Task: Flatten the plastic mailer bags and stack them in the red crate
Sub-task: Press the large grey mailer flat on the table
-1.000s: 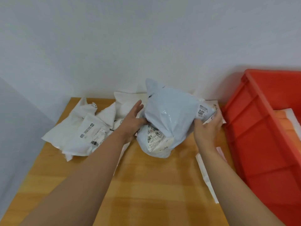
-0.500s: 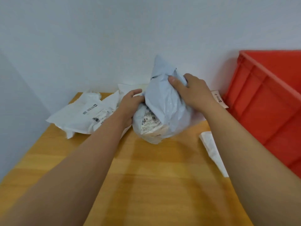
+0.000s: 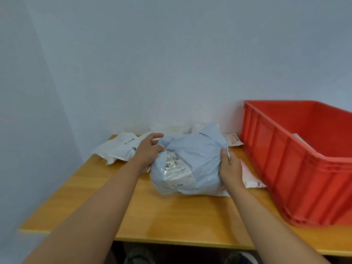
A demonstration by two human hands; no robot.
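A crumpled pale blue mailer bag [image 3: 198,159] with a white shipping label lies on the wooden table [image 3: 171,212] at mid-depth. My left hand [image 3: 149,151] grips its bunched upper left corner. My right hand [image 3: 229,167] holds its right edge, thumb on top of the plastic. The red crate [image 3: 297,168] stands to the right, its near wall a short gap from my right hand. A pale flat bag edge [image 3: 302,141] shows inside the crate.
Several white mailer bags [image 3: 122,147] lie in a heap at the back left against the wall. More white and pink-printed bags [image 3: 251,178] lie under and beside my right hand, and one [image 3: 233,139] at the back. Shoes show below the table's front edge.
The blue bag has come down from upright onto the table. My right hand left the bag's top and now holds its right edge. The view has pulled back and up.
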